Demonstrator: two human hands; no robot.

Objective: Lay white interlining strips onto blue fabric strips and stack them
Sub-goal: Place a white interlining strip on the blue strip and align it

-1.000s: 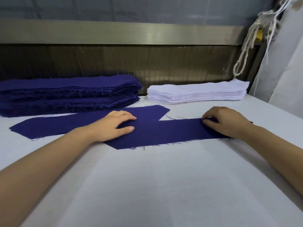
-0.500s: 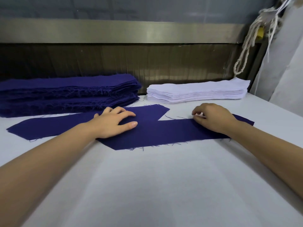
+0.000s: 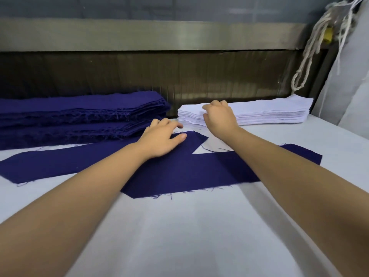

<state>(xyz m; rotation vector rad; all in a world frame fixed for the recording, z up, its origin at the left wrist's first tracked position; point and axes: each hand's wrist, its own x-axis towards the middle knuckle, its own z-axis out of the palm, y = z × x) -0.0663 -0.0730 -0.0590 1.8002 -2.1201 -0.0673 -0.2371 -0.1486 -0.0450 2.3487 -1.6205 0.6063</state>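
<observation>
Two blue fabric strips lie on the white table (image 3: 189, 236): one to the left (image 3: 60, 164), one in front (image 3: 189, 172), overlapping in the middle. My left hand (image 3: 163, 137) rests flat on the left strip's pointed right end, fingers stretched toward the white pile. My right hand (image 3: 218, 116) is on the left end of the stack of white interlining strips (image 3: 269, 112), its fingers curled and pinching at the top strip's edge. My right forearm crosses over the front blue strip.
A thick stack of blue strips (image 3: 79, 114) sits at the back left, beside the white stack. A dark wall panel with a metal rail (image 3: 159, 35) runs behind both. Ropes (image 3: 307, 62) hang at the back right.
My right hand left the right end of the front blue strip and moved up to the white stack. My left hand slid forward along the blue strip to its tip.
</observation>
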